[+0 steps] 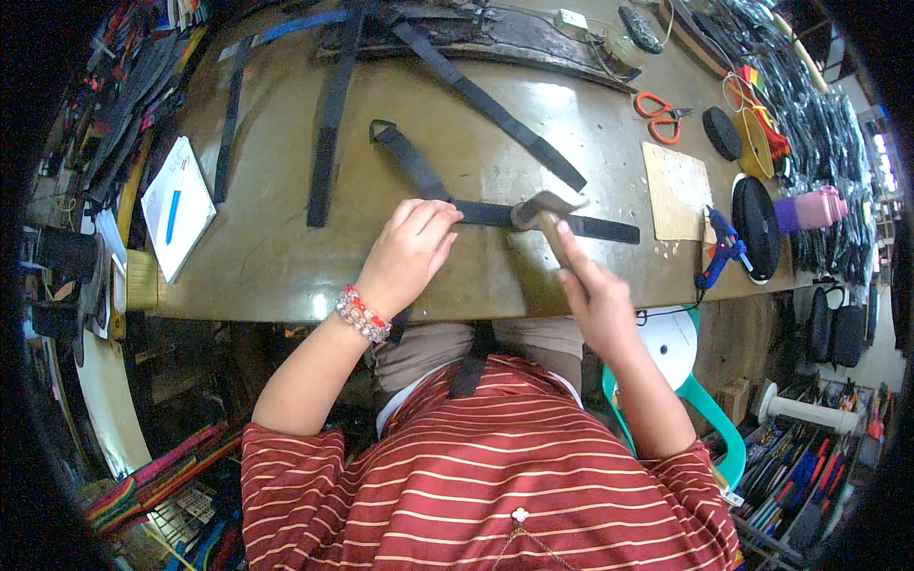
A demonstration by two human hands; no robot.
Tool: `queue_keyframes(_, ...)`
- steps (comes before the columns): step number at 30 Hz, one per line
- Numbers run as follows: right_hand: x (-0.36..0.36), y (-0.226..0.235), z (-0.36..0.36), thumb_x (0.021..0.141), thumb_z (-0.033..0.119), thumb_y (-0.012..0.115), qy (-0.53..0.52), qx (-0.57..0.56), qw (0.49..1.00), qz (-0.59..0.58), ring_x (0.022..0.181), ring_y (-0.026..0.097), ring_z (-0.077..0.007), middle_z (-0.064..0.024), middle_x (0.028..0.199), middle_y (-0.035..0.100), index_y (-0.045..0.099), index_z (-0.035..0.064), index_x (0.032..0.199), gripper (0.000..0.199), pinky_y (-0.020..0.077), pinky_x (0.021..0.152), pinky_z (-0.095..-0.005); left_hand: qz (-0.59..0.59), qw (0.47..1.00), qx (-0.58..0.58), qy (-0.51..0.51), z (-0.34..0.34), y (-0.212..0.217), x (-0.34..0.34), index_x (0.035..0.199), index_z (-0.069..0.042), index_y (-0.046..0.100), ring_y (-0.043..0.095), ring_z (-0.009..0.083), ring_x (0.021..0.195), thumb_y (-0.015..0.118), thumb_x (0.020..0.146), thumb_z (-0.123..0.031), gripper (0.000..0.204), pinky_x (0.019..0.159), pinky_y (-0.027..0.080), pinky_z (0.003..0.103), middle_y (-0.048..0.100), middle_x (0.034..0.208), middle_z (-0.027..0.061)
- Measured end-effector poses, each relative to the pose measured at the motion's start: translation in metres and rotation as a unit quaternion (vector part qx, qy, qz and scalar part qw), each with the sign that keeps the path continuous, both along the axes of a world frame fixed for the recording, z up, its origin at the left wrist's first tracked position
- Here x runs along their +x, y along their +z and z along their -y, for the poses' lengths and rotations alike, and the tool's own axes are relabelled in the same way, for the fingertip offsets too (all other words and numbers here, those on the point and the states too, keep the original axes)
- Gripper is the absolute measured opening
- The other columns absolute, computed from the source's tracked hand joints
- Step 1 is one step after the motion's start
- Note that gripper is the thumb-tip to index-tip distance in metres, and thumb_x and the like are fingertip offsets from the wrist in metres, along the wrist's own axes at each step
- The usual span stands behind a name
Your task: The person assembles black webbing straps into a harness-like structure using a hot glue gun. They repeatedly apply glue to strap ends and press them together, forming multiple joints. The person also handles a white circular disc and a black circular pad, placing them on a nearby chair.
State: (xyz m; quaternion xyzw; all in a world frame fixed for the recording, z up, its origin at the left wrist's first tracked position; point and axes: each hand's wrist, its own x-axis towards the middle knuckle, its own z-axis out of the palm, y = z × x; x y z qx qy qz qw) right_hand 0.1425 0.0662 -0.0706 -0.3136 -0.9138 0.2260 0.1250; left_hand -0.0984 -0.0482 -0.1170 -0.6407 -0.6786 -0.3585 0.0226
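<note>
A black webbing strap (609, 228) lies across the olive worktable (286, 257), folded back to a triangular metal ring (383, 128) at its far end. My left hand (409, 252), with a beaded bracelet at the wrist, presses flat on the strap near the fold. My right hand (595, 295) grips the wooden handle of a hammer (545, 211), whose metal head rests on the strap just right of my left fingers.
More black straps (328, 143) lie at the back. Orange scissors (662, 116), a cardboard piece (676, 190), a blue glue gun (721, 249) and black tape rolls (759, 224) sit at the right. A notepad with a blue pen (176, 205) lies at the left.
</note>
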Motion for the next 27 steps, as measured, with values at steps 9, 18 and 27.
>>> queue_keyframes(9,-0.048,0.008,0.009,0.090,0.023,0.060,0.058,-0.007,0.998,-0.026,0.066,0.061,-0.0402,-0.0200,0.075,0.058,0.034,0.0341,0.144,0.061,0.0506,0.062,-0.0475,-0.023,0.978,-0.059,0.200,0.014,0.004,0.001,0.094,-0.006,0.058,0.050,0.0300,0.104,0.078,0.069,-0.038,0.044,0.085,0.043,0.042,0.050,0.117,0.0106)
queue_keyframes(18,-0.049,-0.005,-0.003,0.090,0.020,0.059,0.082,-0.083,0.985,-0.127,0.082,0.063,-0.0406,-0.0203,0.088,0.063,0.042,0.0298,0.140,0.055,0.0507,0.076,-0.0461,0.019,0.982,-0.074,0.174,0.007,0.001,0.000,0.092,-0.005,0.055,0.054,0.0304,0.097,0.078,0.072,-0.029,0.039,0.084,0.045,0.041,0.056,0.104,0.0118)
queue_keyframes(27,0.013,-0.011,-0.160,0.080,0.011,0.067,-0.132,0.259,0.953,0.083,0.089,0.061,-0.0271,-0.0113,0.103,0.063,0.058,0.0230,0.128,0.050,0.0461,0.079,-0.0383,0.394,0.913,-0.099,-0.050,0.007,0.030,0.010,0.133,-0.005,0.046,0.059,0.0115,0.094,0.062,0.087,-0.001,0.049,0.074,0.052,0.026,0.055,0.126,0.0081)
